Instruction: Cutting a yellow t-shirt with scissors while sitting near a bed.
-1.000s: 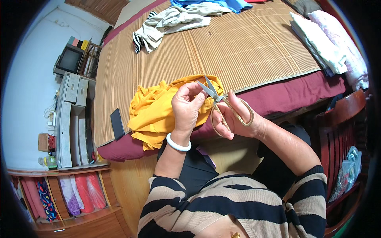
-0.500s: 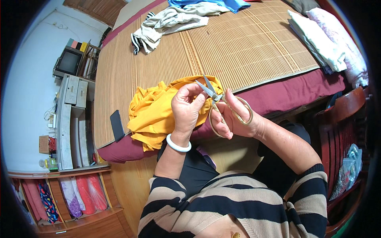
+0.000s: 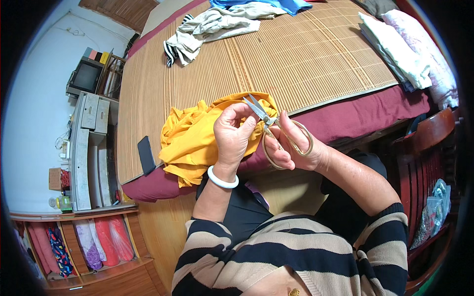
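A bunched yellow garment (image 3: pixel 190 140) lies over the near edge of the bed and rises behind my hands. My left hand (image 3: pixel 233 133), a white bangle on its wrist, is closed in a pinch on the garment; the exact bit between thumb and fingers is hidden. In my right hand (image 3: pixel 296 145) is a pair of gold-handled scissors (image 3: pixel 268 120), thumb and fingers through the loops. The blades point up and to the left, slightly parted, right beside my left fingertips and in front of the yellow cloth.
A dark phone (image 3: pixel 145 155) lies at the bed's left edge. Farther back on the woven mat (image 3: pixel 296 59) are a pale garment (image 3: pixel 212 32) and blue cloth (image 3: pixel 296 6). Folded white cloth (image 3: pixel 395 49) is stacked at the right, above a dark red wooden chair (image 3: pixel 419 148).
The scissors' blades have drawn closer together, and my right fingers have curled inward with the handles. My left hand stays nearly in place.
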Available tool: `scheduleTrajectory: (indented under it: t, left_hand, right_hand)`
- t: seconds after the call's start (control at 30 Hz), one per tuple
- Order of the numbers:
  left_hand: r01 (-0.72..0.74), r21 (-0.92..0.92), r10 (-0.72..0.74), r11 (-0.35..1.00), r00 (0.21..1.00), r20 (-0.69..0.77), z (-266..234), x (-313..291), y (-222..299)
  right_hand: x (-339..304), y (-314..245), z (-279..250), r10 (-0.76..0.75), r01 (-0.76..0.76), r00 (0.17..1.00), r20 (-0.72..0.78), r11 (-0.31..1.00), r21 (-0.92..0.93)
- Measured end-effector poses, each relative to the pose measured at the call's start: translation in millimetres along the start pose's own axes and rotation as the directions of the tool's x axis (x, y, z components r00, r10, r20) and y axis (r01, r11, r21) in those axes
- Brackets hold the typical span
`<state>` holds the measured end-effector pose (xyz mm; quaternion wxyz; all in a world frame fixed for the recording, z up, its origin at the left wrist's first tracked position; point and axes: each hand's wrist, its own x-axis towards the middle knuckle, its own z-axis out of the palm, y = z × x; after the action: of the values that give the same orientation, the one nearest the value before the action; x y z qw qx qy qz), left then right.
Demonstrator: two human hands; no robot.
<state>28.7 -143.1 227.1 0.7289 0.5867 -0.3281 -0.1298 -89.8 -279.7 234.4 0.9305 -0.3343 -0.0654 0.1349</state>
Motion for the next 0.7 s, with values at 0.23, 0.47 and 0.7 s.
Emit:
scheduleTrajectory:
  t: [0.23, 0.47, 0.7]
  left_hand:
    - [-0.001, -0.032, 0.000, 0.999, 1.000, -0.029, 3, 1, 1]
    - [0.043, -0.037, -0.045, 0.998, 0.998, -0.046, -1, 2, 0]
    - [0.230, -0.229, -0.250, 0.946, 0.966, -0.062, -8, 7, 1]
  right_hand:
    - [1, 1, -1, -0.029, 0.030, 0.999, 0.015, 1.000, -0.009]
    - [2, 0, -3, -0.094, 0.096, 0.995, 0.029, 0.992, -0.084]
    - [3, -13, -24, -0.319, 0.235, 0.917, -0.238, 0.917, -0.323]
